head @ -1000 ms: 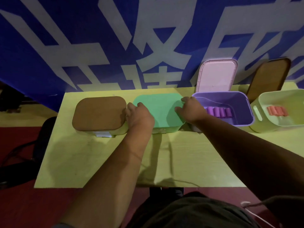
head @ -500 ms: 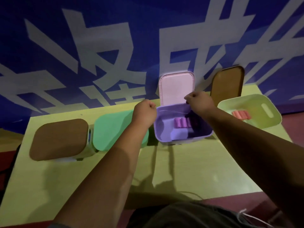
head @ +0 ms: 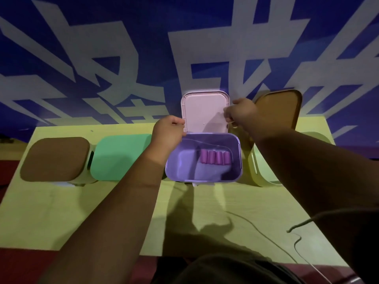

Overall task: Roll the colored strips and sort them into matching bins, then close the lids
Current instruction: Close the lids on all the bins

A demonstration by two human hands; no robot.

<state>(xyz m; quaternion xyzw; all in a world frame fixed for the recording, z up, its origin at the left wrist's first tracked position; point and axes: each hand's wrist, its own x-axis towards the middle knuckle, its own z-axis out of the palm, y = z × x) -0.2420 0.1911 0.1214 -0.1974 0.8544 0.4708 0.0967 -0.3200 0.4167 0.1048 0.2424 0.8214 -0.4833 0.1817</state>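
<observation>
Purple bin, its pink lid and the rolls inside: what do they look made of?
Purple bin: likely moulded plastic, smooth with soft sheen; rounded corners, thin even rim. Pink lid: probably the same plastic, matte, with a raised moulded border. Purple rolls: soft and matte, maybe felt or foam; too blurred to tell.

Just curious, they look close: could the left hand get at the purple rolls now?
Probably yes. The bin stands open, nothing covers the rolls, and the left hand is at its back rim, though it must first let go of the lid.
</observation>
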